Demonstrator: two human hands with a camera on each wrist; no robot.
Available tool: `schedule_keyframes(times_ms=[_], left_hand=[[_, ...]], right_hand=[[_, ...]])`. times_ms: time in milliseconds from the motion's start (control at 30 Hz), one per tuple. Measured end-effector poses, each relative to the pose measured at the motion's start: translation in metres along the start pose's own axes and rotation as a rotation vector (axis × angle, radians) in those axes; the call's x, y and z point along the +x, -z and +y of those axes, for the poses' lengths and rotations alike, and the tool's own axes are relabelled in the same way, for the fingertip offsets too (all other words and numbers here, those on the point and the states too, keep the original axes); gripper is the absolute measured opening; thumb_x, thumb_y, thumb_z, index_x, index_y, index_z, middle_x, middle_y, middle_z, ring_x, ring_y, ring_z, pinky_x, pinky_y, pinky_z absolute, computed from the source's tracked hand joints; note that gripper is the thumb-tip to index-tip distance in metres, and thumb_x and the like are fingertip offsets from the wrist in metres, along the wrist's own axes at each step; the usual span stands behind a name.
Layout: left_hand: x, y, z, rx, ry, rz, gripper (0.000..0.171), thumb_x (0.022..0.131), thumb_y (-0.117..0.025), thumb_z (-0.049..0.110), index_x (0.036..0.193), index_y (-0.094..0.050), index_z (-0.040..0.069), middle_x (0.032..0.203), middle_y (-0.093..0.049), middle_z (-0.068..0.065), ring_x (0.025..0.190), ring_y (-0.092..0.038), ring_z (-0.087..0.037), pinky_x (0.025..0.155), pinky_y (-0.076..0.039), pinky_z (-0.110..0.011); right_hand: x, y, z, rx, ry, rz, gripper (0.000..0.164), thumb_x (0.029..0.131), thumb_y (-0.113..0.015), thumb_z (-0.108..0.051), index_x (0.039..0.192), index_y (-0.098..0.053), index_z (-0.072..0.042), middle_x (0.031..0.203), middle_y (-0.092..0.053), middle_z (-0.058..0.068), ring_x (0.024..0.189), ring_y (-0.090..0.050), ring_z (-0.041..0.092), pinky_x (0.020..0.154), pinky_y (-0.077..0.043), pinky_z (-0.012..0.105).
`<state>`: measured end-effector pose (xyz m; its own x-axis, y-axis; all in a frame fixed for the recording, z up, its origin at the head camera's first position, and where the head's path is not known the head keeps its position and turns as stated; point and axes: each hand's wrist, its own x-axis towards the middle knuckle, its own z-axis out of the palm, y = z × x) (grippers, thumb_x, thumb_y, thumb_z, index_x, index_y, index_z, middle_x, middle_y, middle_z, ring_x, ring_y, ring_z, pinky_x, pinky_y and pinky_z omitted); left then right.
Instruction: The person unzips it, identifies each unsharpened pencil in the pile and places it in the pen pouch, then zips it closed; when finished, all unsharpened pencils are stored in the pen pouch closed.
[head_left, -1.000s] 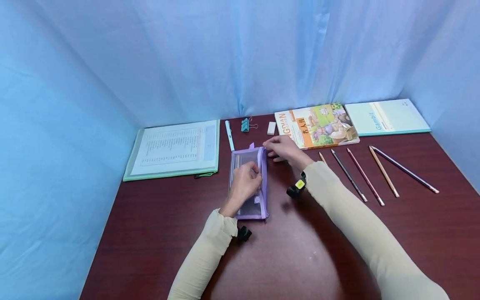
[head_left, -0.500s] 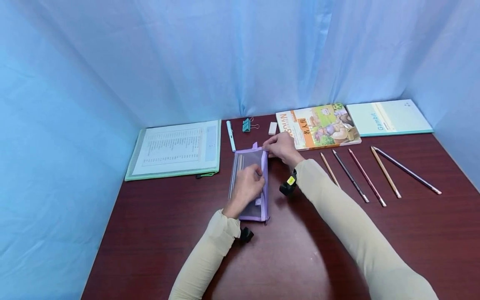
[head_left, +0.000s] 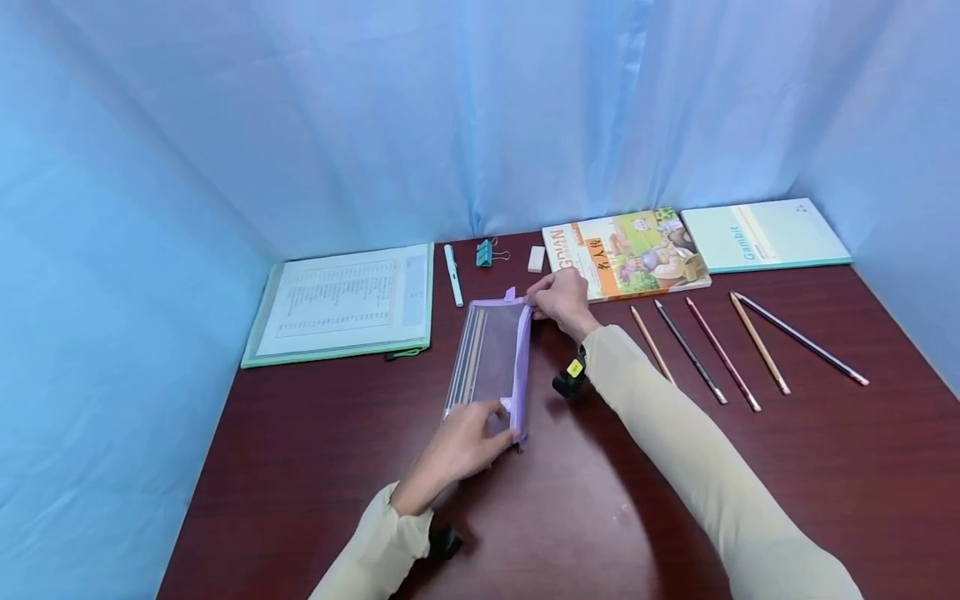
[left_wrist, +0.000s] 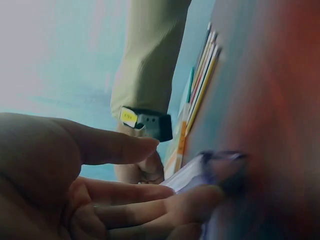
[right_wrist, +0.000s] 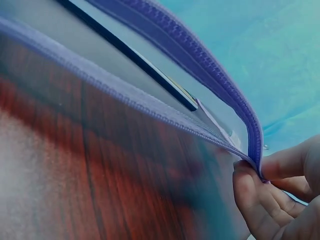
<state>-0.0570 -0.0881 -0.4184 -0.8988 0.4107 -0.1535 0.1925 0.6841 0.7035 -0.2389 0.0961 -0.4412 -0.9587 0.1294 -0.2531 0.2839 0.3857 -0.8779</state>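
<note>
A see-through mesh pencil case [head_left: 497, 354] with purple edging lies lengthwise on the dark red table. Its purple zipper [right_wrist: 215, 67] gapes in the right wrist view, and a long dark stick-like item [right_wrist: 150, 70] shows inside. At the case's far right corner, my right hand [head_left: 562, 300] pinches the zipper's end between thumb and fingers. My left hand [head_left: 459, 443] is over the near end, its fingertips right by the near right corner. In the left wrist view the thumb [left_wrist: 120, 150] stands apart from the loosely extended fingers.
Several pencils [head_left: 722, 354] lie to the right. Behind them are a picture-covered book [head_left: 637, 254] and a pale green notebook [head_left: 765, 235]. An eraser [head_left: 536, 259], a teal binder clip [head_left: 485, 252] and a light blue pen [head_left: 453, 275] lie beyond the case. A document pouch [head_left: 337, 304] lies left.
My left hand has moved from the middle of the pencil case toward its near end, and its fingers have spread. My right hand has come onto the far corner and now pinches it.
</note>
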Motion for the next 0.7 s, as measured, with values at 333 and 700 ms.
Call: schedule_keyframes(times_ms=[333, 700], left_hand=[[-0.028, -0.013, -0.028, -0.636, 0.153, 0.02, 0.054, 0.088, -0.06, 0.001, 0.139, -0.046, -0.011, 0.094, -0.071, -0.036, 0.075, -0.075, -0.028, 0.068, -0.061, -0.031], [-0.043, 0.008, -0.071, -0.97, 0.295, 0.096, 0.05, 0.093, -0.057, -0.001, 0.138, -0.043, -0.015, 0.079, -0.072, -0.005, 0.07, -0.074, -0.012, 0.071, -0.062, -0.028]], right_hand=[[-0.008, 0.007, 0.008, 0.029, 0.002, -0.003, 0.015, 0.084, -0.072, -0.003, 0.097, -0.077, 0.003, 0.092, -0.077, 0.023, 0.05, -0.066, 0.007, 0.062, -0.062, 0.032], [-0.038, 0.023, 0.033, -0.347, 0.249, -0.021, 0.008, 0.081, -0.073, -0.012, 0.079, -0.079, -0.007, 0.066, -0.075, 0.007, 0.053, -0.068, 0.011, 0.056, -0.055, 0.025]])
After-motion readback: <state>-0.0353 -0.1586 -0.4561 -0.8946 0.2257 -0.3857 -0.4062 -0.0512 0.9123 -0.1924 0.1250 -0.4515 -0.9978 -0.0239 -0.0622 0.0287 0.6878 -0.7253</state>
